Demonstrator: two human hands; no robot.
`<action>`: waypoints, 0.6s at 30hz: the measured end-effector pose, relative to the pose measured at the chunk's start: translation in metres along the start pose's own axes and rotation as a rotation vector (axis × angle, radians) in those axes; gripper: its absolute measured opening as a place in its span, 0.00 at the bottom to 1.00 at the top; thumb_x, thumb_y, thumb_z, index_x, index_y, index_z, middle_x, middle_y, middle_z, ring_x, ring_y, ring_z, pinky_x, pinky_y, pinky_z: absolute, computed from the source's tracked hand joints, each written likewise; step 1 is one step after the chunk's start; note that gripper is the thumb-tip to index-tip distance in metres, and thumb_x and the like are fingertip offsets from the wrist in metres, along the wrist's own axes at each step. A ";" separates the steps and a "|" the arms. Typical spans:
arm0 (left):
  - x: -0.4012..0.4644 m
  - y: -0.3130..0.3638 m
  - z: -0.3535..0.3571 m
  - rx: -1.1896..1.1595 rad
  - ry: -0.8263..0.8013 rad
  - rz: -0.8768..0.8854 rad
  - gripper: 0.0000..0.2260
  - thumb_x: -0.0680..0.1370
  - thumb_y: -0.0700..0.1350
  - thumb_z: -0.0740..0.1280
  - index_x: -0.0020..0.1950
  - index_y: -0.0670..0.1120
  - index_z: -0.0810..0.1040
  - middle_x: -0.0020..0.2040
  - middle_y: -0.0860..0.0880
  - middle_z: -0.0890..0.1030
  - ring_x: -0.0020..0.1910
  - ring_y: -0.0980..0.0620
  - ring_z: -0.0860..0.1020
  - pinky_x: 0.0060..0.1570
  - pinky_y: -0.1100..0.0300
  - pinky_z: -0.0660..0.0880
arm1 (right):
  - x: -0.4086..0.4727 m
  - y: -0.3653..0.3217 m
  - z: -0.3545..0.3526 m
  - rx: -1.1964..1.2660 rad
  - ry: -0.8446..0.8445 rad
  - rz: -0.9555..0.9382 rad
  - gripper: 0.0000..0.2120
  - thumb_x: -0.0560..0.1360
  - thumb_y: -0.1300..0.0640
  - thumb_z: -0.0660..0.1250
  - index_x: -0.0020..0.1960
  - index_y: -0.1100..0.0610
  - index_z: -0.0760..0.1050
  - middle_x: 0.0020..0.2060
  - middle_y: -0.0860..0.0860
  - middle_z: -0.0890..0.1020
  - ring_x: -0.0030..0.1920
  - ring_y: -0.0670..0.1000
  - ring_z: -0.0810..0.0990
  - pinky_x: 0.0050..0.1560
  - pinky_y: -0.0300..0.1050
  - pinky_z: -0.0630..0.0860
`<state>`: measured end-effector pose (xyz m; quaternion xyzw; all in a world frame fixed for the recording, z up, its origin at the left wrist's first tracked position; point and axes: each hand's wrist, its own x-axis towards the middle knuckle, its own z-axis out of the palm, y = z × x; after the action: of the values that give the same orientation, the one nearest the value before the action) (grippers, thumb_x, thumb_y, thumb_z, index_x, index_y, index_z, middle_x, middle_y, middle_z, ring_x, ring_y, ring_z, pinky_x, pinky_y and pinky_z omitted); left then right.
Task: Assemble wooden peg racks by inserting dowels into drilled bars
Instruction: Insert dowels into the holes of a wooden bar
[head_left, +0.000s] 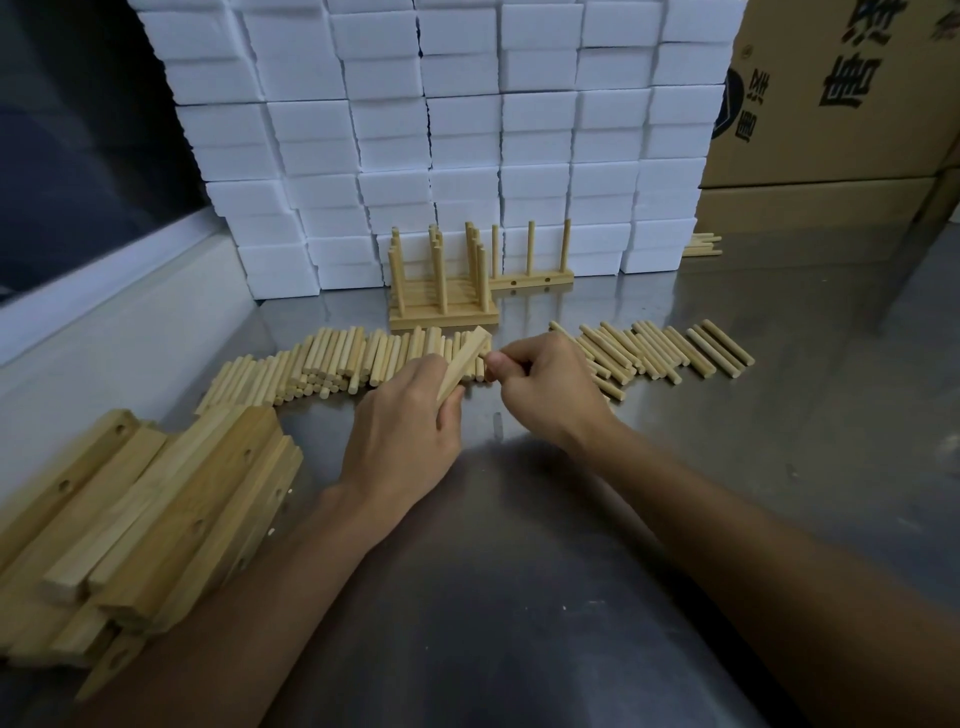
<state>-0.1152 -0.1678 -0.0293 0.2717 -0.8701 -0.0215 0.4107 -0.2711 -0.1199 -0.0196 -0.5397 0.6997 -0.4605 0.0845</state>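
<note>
My left hand (405, 431) grips a drilled wooden bar (465, 364), held tilted with its far end up over the row of loose dowels (332, 358). My right hand (545, 389) has its fingers curled right at the bar's upper end; a dowel in its pinch is hidden, so I cannot confirm one. More loose dowels (660, 348) lie to the right. Finished peg racks (441, 306) stand behind, with one more rack (530, 280) against the foam.
A pile of drilled bars (156, 514) lies at the left on the metal table (519, 571). A wall of white foam blocks (441, 130) rises at the back. Cardboard boxes (831, 104) stand at the right, with a few dowels (701, 244) beside them.
</note>
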 end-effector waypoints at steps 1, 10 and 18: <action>0.000 0.000 0.000 0.002 0.002 -0.002 0.06 0.76 0.36 0.70 0.44 0.39 0.73 0.37 0.45 0.73 0.33 0.42 0.73 0.31 0.52 0.70 | 0.002 -0.002 -0.003 0.013 -0.026 0.027 0.15 0.80 0.54 0.64 0.41 0.63 0.82 0.19 0.45 0.69 0.21 0.44 0.65 0.29 0.40 0.66; -0.002 0.001 0.003 0.020 -0.015 -0.006 0.06 0.77 0.37 0.69 0.43 0.40 0.72 0.37 0.43 0.75 0.33 0.41 0.73 0.31 0.51 0.70 | 0.005 -0.009 -0.019 0.323 -0.242 0.350 0.17 0.81 0.52 0.61 0.42 0.61 0.82 0.25 0.48 0.73 0.22 0.43 0.63 0.22 0.37 0.59; -0.004 0.002 0.009 0.058 -0.006 -0.060 0.05 0.79 0.42 0.66 0.49 0.40 0.74 0.42 0.42 0.78 0.37 0.39 0.77 0.34 0.52 0.68 | -0.008 -0.006 0.010 -0.227 0.063 -0.035 0.17 0.82 0.52 0.58 0.42 0.60 0.79 0.33 0.54 0.80 0.34 0.55 0.77 0.37 0.52 0.75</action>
<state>-0.1205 -0.1664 -0.0374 0.3097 -0.8630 -0.0095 0.3990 -0.2578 -0.1186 -0.0243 -0.5430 0.7403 -0.3963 -0.0072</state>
